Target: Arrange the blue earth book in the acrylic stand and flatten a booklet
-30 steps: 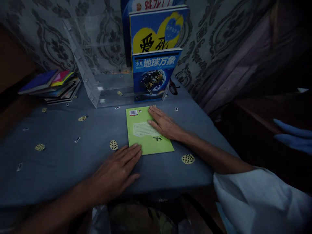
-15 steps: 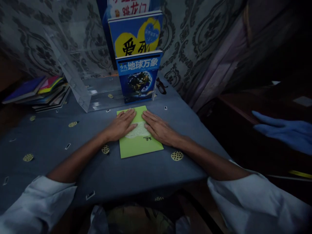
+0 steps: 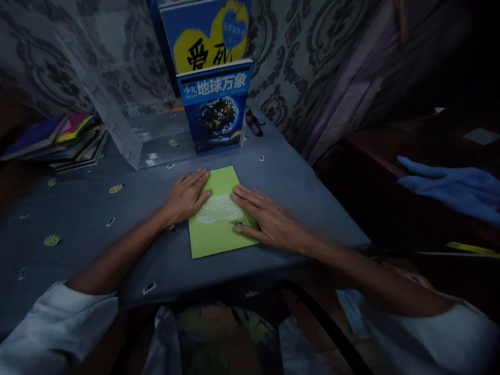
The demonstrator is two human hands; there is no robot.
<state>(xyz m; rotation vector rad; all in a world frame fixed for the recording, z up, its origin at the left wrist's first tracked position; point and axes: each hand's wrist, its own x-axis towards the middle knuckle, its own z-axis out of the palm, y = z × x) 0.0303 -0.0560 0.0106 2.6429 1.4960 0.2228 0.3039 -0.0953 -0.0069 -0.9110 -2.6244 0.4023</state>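
Note:
A thin green book (image 3: 213,242) lies flat near the front of the cloth-covered table, a block of printed text across its middle. My left hand (image 3: 187,195) rests palm down on its left edge, fingers stretched out. Over the book's right edge lies my right hand (image 3: 265,216), also flat, with the thumb apart from the fingers. Neither hand grips anything. Behind the book, a blue book with a globe on its cover (image 3: 214,112) stands upright in a clear stepped rack (image 3: 130,143).
A yellow-heart book (image 3: 195,36) stands behind the globe book. Piled books (image 3: 74,140) lie at the left. Dark glasses (image 3: 254,124) sit right of the rack. A blue glove (image 3: 453,185) shows at the far right, beyond the edge of the table (image 3: 304,192).
My hands have moved apart from the book's middle toward its edges, the right one also closer to me. The view has tipped slightly downward.

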